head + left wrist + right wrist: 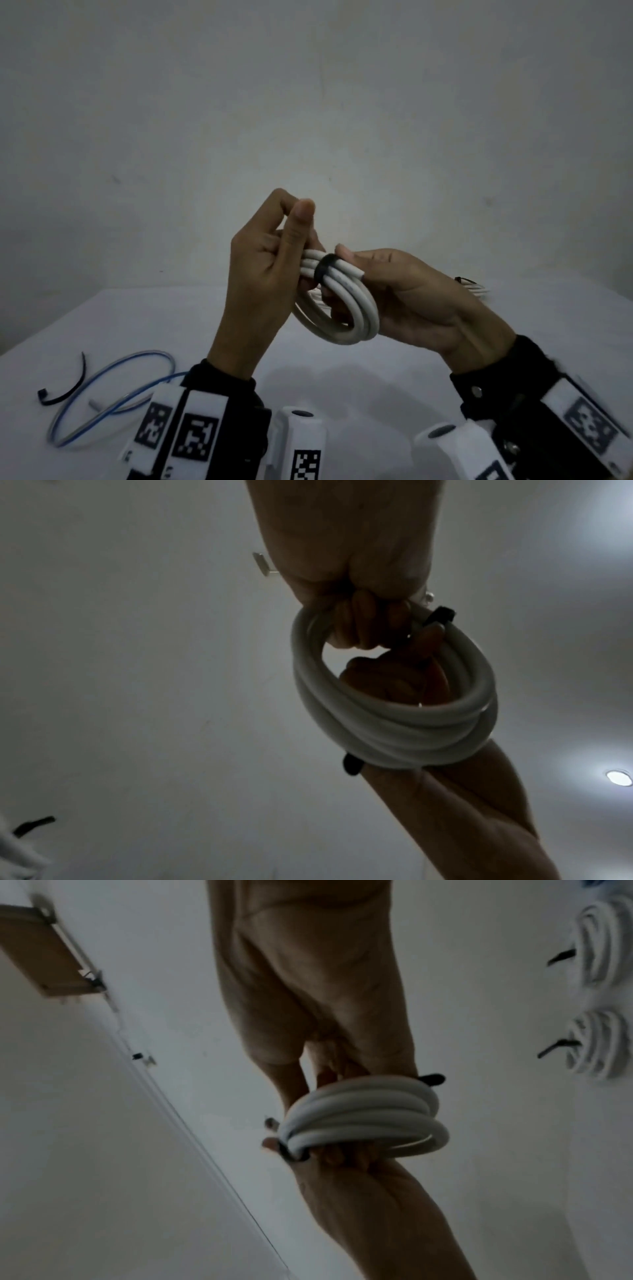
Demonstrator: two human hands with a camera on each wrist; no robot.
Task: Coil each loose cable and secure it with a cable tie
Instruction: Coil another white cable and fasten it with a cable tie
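Observation:
Above the table I hold a white cable coil (349, 308) between both hands. A black cable tie (323, 270) is wrapped round its top strands. My left hand (274, 267) grips the coil's left side, fingers curled round the strands and thumb pointing up. My right hand (394, 291) holds the right side, thumb tip against the tie and fingers through the loop. The left wrist view shows the coil (394, 723) and the tie (440, 615) from below. In the right wrist view the coil (363, 1118) hangs between both hands, the tie's tail (433, 1079) sticking out.
A loose blue-and-clear cable (113, 394) lies on the white table (342, 383) at the front left, with a spare black tie (65, 390) beside it. Two tied white coils (603, 942) (596, 1045) lie to the right, partly behind my right hand.

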